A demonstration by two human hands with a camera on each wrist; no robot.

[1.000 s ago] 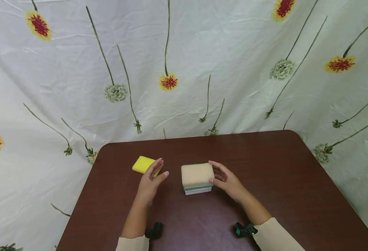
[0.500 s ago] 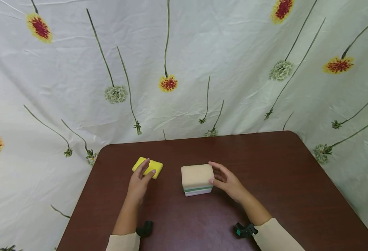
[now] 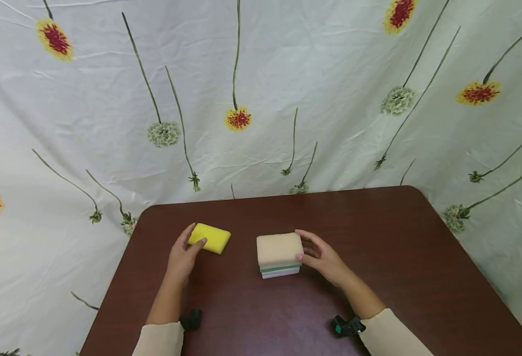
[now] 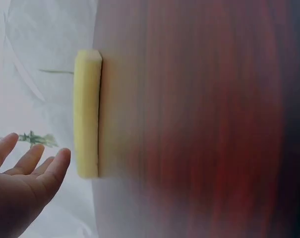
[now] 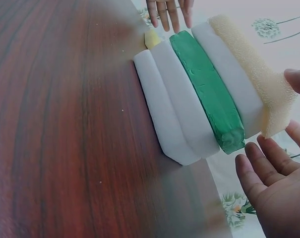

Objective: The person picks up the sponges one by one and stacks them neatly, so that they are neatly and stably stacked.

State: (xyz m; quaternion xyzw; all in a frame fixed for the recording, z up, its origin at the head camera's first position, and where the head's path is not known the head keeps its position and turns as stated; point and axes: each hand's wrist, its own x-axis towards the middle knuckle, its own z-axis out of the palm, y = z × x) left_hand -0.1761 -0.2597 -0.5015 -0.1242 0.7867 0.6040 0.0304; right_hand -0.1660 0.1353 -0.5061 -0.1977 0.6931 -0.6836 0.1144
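Note:
In the head view a yellow sponge point(image 3: 213, 239) lies on the table's left side. My left hand point(image 3: 182, 257) is over its near left end, fingers and thumb spread; the left wrist view shows a gap between the fingertips and the sponge point(image 4: 88, 114). Right of it stands a stack with a beige sponge point(image 3: 280, 248) on top. Beneath that, the right wrist view shows a white block point(image 5: 229, 69), a green block point(image 5: 207, 91) and two more white blocks point(image 5: 182, 99). My right hand point(image 3: 325, 259) touches the beige sponge's right side with relaxed fingers and thumb.
A dark reddish-brown table point(image 3: 376, 237) carries everything. Behind it hangs a white cloth point(image 3: 278, 59) with printed flowers. Black straps with small devices point(image 3: 349, 326) sit at both wrists.
My left hand has moved left across the yellow sponge, uncovering its right part. The right hand and the stack have stayed in place.

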